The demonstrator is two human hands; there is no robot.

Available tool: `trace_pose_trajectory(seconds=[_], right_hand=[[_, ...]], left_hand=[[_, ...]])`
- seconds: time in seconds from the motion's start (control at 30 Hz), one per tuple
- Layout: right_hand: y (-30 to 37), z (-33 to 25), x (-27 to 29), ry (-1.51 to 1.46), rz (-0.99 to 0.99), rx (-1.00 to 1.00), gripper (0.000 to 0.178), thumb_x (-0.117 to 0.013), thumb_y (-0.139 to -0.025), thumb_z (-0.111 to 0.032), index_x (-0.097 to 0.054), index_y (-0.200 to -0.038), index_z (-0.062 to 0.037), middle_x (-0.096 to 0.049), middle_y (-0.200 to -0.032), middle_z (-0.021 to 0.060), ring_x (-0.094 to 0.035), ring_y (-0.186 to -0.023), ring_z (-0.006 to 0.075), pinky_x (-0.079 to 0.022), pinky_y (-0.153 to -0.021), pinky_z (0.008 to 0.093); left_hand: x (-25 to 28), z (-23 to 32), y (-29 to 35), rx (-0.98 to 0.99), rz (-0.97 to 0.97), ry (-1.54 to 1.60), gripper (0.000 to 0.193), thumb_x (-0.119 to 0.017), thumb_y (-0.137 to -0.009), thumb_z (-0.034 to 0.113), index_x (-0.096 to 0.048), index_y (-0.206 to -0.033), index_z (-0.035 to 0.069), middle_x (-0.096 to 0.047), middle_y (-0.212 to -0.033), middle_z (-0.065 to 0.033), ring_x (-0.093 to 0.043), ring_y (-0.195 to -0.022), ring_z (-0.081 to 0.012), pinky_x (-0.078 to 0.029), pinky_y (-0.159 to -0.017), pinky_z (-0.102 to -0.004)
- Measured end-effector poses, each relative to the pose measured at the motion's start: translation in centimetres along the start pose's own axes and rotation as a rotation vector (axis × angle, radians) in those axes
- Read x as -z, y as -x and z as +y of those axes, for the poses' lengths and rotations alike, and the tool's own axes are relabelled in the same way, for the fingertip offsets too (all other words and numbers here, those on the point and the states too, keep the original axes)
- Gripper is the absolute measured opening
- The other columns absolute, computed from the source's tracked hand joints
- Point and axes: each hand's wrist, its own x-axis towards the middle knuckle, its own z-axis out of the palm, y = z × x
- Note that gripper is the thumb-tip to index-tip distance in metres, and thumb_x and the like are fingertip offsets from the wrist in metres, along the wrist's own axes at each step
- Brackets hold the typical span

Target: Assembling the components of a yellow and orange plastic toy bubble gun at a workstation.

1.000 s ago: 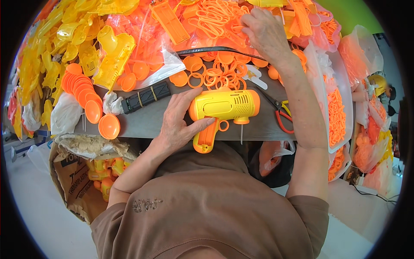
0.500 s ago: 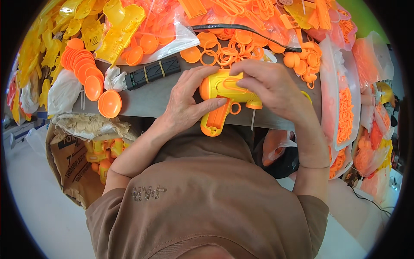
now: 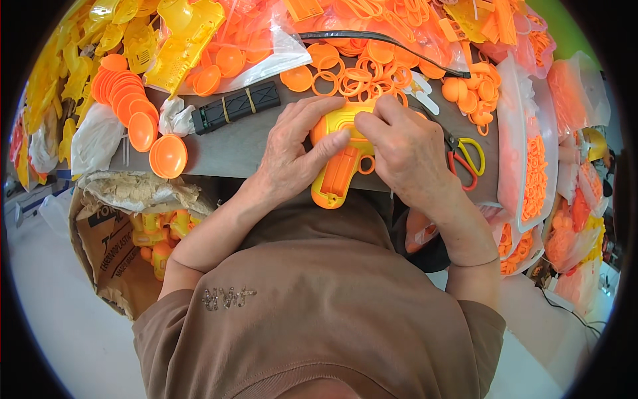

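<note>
A yellow and orange toy gun [image 3: 335, 166] lies over the front edge of the grey table, its orange handle toward me. My left hand [image 3: 292, 143] grips its rear end, thumb across the top of the handle and fingers over the far side. Curled against the yellow body is my right hand [image 3: 412, 146], thumb and forefinger pressed together on it. That hand covers the barrel end, and whatever lies under its fingertips is hidden. An orange trigger ring [image 3: 366, 165] shows between the hands.
Scissors [image 3: 467, 159] with red and yellow handles lie right of my right hand. Orange rings [image 3: 359, 83] and a black banded block [image 3: 237, 108] lie behind. Orange cups [image 3: 168, 156] stand left. A clear bin [image 3: 513, 133] borders the right; a paper sack [image 3: 100, 246] stands lower left.
My right hand has come down and curled onto the toy gun's body. The orange loop it held over the body is now out of sight. The scissors have come into view beside it.
</note>
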Motion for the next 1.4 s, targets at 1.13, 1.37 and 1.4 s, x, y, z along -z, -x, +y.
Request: trace_pose_trajectory(seconds=[1.13,1.37,1.4], right_hand=[[6.1,8.2,-0.8,-0.110,0.476,-0.344,0.020,-0.069,-0.073,0.003,-0.056,-0.087,-0.0010,-0.057,-0.076,0.0092,-0.056,-0.067,0.0226,-0.046,-0.062,0.0305],[5.4,3.1,0.3,0.037,0.627,0.341,0.026,-0.068,-0.061,0.007,-0.060,-0.084,-0.0004,-0.059,-0.092,0.0123,-0.058,-0.073,0.0241,-0.050,-0.057,0.0317],[5.7,2.4,0.7,0.016,0.518,0.293,0.037,-0.067,-0.067,0.013,-0.057,-0.098,-0.0046,-0.055,-0.099,0.0111,-0.058,-0.077,0.0249,-0.051,-0.059,0.0340]], left_hand=[[1.5,1.8,0.2,-0.203,0.187,-0.057,0.031,-0.055,-0.092,0.011,-0.053,-0.119,-0.004,-0.057,-0.111,-0.0138,-0.053,-0.093,-0.0154,-0.044,-0.081,-0.0266],[2.0,7.3,-0.6,0.324,-0.182,0.623,0.028,-0.052,-0.095,0.010,-0.048,-0.119,-0.003,-0.062,-0.085,-0.0066,-0.051,-0.069,-0.0061,-0.042,-0.061,-0.0196],[1.6,7.2,-0.8,0.346,-0.191,0.672,0.028,-0.051,-0.095,0.012,-0.047,-0.119,-0.002,-0.063,-0.082,-0.0067,-0.051,-0.064,-0.0046,-0.040,-0.054,-0.0185]])
